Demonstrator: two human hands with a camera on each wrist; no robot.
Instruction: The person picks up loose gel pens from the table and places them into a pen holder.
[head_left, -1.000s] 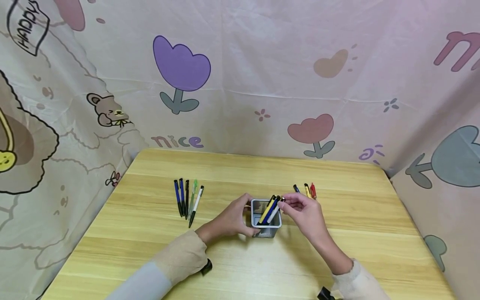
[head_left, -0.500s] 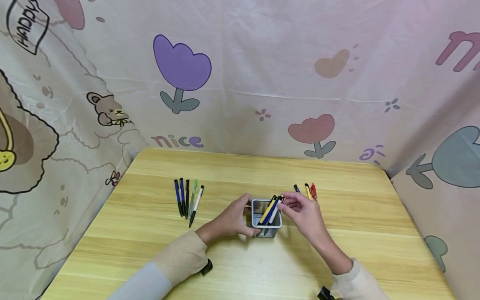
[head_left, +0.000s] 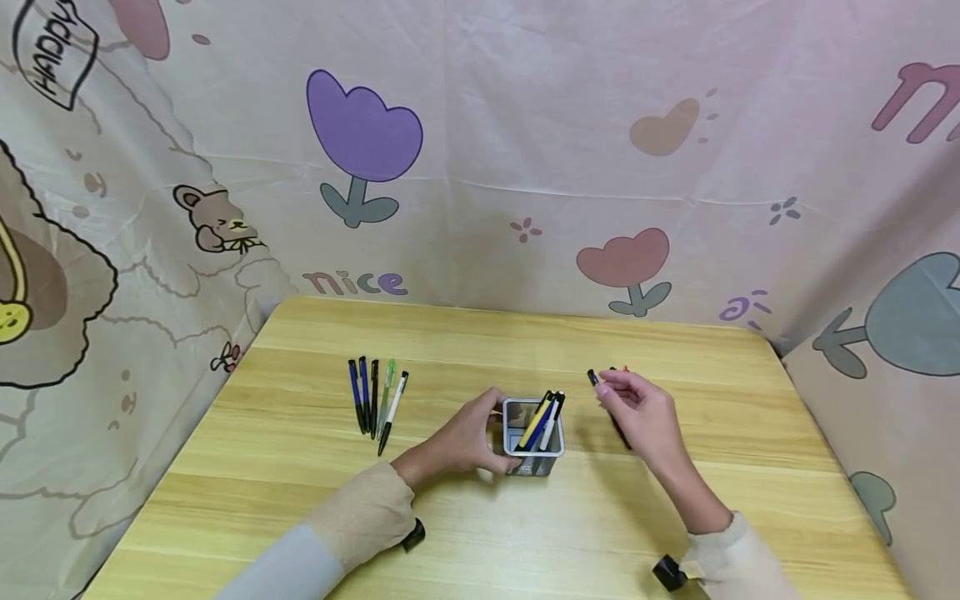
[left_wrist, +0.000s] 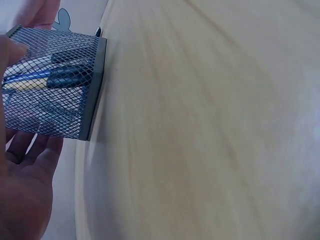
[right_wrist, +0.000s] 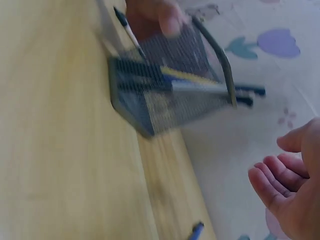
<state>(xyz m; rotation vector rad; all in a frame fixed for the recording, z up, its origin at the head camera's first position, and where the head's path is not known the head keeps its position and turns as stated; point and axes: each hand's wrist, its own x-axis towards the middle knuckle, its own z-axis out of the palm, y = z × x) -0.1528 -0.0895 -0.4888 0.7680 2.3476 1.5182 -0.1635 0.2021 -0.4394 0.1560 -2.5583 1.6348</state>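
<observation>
So your left hand (head_left: 468, 433) has the mesh cup (head_left: 533, 465) properly gripped, thumb on the near side and fingers curled round behind. The cup is upright, with a yellow pen (head_left: 530, 429), a blue pen (head_left: 540, 427) and a white pen (head_left: 549, 432) leaning together in it, dark ends poking past the rim.

Your right hand (head_left: 643, 412) is off to the right of the cup with nothing in it. Fingers are loosely bent, and the right wrist view shows a gap between them and your thumb. A loose blue pen (head_left: 593, 378) lies right of the cup, its end just beside those fingertips from above; the right wrist view puts it apart from them. More pens there are mostly hidden by your hand, only bits of red and black showing.

Left of the cup, well clear of your fingers, there's a row of five pens (head_left: 374, 400) on the wood-grain table (head_left: 487, 533). Behind the cup hangs a tulip-print cloth (head_left: 480, 125).
</observation>
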